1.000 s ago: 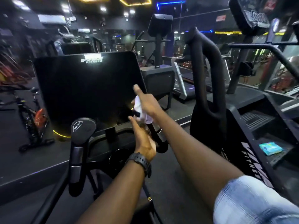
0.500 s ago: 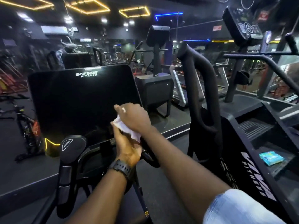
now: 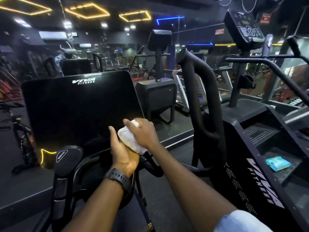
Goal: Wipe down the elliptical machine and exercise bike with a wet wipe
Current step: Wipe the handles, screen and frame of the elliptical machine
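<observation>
- I saw the right hand curled over a bunched white wet wipe, its fingers bent round the top of the wad and the thumb side turned toward the screen.
- The left hand sat just under and beside it, palm turned toward the wipe, thumb raised and apart from the other fingers; those fingers were hidden behind the wipe and the right hand, so I could not tell whether they gripped the handle beneath.
- The wipe lay between the two hands, at the lower right corner of the large dark console screen, over the top of a short black handlebar of the elliptical machine.
- A black watch sat on the left wrist, and a pale checked sleeve showed at the right arm.
- The matching left handlebar grip stood free to the left, untouched.
- A tall black looped handle rose to the right of the hands, apart from them.
- On a step of the neighbouring black machine to the right lay a blue wipes packet, well apart from both hands.
- An exercise bike stood at the far left, dim and partly cut off.
</observation>
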Motion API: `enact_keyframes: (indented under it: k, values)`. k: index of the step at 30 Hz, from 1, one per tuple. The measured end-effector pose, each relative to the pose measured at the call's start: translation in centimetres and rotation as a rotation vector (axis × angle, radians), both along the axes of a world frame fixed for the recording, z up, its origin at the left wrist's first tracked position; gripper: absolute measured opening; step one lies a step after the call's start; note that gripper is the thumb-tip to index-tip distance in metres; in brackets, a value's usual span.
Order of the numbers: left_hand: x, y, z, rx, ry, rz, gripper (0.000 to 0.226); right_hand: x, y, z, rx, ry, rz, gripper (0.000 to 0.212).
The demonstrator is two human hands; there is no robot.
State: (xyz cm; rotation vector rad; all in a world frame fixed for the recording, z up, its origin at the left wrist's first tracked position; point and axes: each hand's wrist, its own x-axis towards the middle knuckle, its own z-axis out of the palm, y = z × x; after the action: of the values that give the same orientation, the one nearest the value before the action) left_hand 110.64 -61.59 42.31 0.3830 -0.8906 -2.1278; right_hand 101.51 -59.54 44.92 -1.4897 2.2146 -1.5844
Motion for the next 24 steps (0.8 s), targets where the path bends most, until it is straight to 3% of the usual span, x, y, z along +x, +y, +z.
enact_keyframes:
  k: [4,8,11,14,18,21,24]
  values:
    - [-0.1,1.1,0.0,0.012,-0.106,0.000,0.092,0.9,1.8,-4.5,-0.053,0.007,-0.200,0.062]
    - [-0.5,2.3,0.2,0.050,-0.186,0.000,0.087,0.8,4.1,-8.0,-0.049,0.057,-0.201,0.062]
    - [-0.6,2.0,0.7,0.032,-0.233,-0.004,0.086,0.1,3.0,-4.8,0.103,-0.218,-0.045,0.081]
    - [-0.2,2.2,0.9,-0.014,-0.273,0.090,0.062,-0.2,1.1,-0.1,0.220,-0.381,0.078,0.098]
    - [0.1,2.3,1.2,-0.005,-0.304,0.142,0.055,0.0,2.0,-1.8,0.116,-0.336,0.102,0.066]
    - [0.3,2.4,0.4,-0.029,-0.314,0.116,0.065,-1.3,4.3,-6.9,0.123,-0.358,0.088,0.073]
    - [0.5,3.1,-0.3,-0.126,-0.343,0.127,0.063,-3.1,5.5,-10.3,0.233,-0.547,0.180,0.073]
